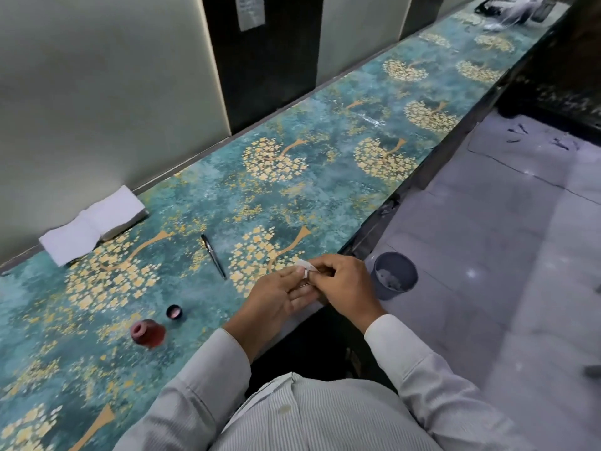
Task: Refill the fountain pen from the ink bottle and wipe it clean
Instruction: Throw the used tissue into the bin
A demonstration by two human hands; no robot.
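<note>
My two hands meet at the table's front edge. My right hand (344, 284) pinches a small white tissue piece (304, 266) around the end of a thin pen part (303, 284). My left hand (276, 297) holds that part between thumb and fingers; most of it is hidden. A black fountain pen piece (213, 255) lies on the table to the left of my hands. The open red ink bottle (148, 333) stands near the front left, with its black cap (174, 311) lying beside it.
A stack of white tissues (94, 222) rests against the wall at the back left. The long table (325, 164) has a teal and gold pattern. A grey bin (395, 275) holding crumpled tissue stands on the floor to the right, just past the table edge.
</note>
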